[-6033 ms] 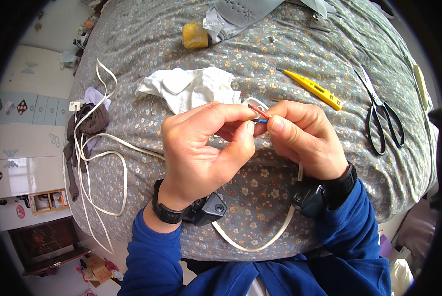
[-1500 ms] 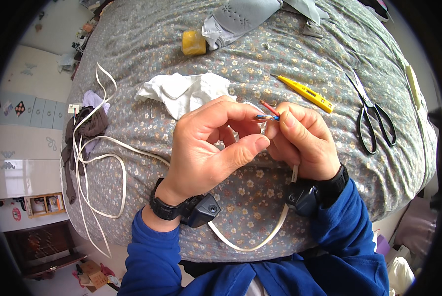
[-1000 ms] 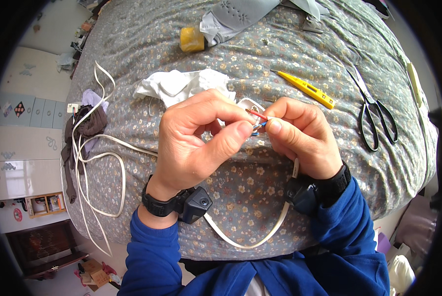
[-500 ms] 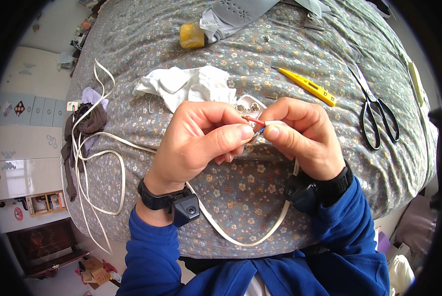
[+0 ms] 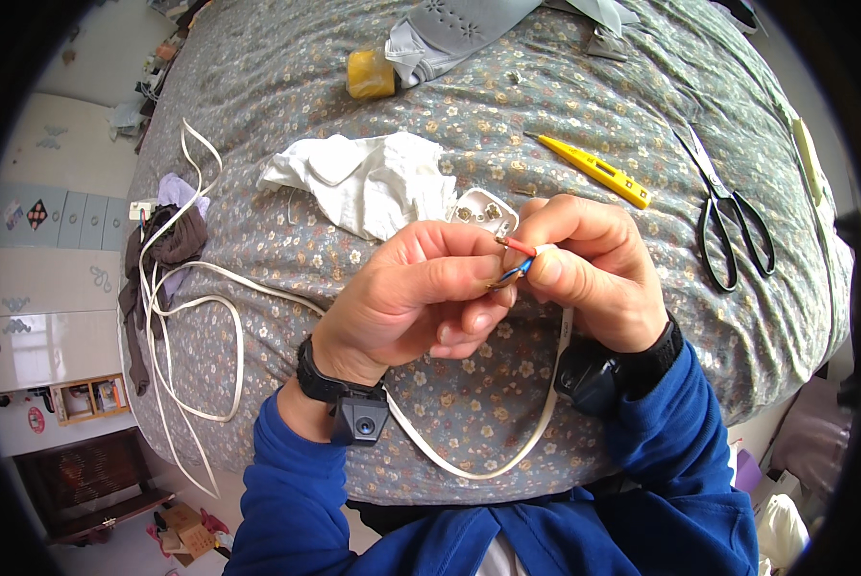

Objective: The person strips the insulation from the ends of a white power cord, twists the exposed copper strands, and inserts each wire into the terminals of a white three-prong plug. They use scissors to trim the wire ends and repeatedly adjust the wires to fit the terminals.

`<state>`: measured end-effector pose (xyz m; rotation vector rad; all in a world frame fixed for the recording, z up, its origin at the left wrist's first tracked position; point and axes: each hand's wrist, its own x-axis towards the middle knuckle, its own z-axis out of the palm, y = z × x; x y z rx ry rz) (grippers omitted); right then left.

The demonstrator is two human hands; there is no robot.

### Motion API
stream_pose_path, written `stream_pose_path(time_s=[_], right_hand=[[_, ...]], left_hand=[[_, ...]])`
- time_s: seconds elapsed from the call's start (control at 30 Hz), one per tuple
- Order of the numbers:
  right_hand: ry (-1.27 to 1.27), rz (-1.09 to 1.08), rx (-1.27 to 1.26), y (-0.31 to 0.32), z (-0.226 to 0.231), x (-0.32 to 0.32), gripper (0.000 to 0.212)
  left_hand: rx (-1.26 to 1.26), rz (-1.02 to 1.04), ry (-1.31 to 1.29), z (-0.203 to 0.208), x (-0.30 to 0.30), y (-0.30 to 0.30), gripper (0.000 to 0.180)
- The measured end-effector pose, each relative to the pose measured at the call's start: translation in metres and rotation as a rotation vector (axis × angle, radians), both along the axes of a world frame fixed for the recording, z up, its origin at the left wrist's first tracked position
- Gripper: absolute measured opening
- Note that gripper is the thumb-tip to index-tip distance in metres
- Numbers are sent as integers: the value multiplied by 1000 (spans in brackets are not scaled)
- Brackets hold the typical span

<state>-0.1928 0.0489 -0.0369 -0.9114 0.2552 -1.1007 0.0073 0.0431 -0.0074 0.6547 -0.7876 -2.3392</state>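
Note:
Between thumb and fingers, my right hand pinches the end of a white electrical cable. A red wire and a blue wire stick out of that end toward the left; the red one has a bare copper tip. My left hand is closed with thumb and forefinger on the end of the blue wire, where some copper shows below the thumb. Just beyond the fingers lies an opened white plug or socket shell with brass-coloured metal parts inside, partly hidden by my right hand.
A white cloth lies behind my left hand. Farther right are a yellow pen-like tool and black-handled scissors. Yellow tape and grey fabric sit at the back. Cable loops and dark cloth lie left on the flowered bedspread.
My left hand has moved slightly nearer me and right, from the red wire's tip to the blue wire. The red wire's bare end now stands free. My right hand still holds the cable.

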Motion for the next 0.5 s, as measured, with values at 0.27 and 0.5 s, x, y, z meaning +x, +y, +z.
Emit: stream_pose_path(time_s=[0.27,0.5], right_hand=[[-39,-123,150,-1,-5,5,15],[53,-118,158,-3,-5,5,16]], left_hand=[[-380,342,-134,-10,-18,8,18],[-900,614,-306,-15,-21,9,20]])
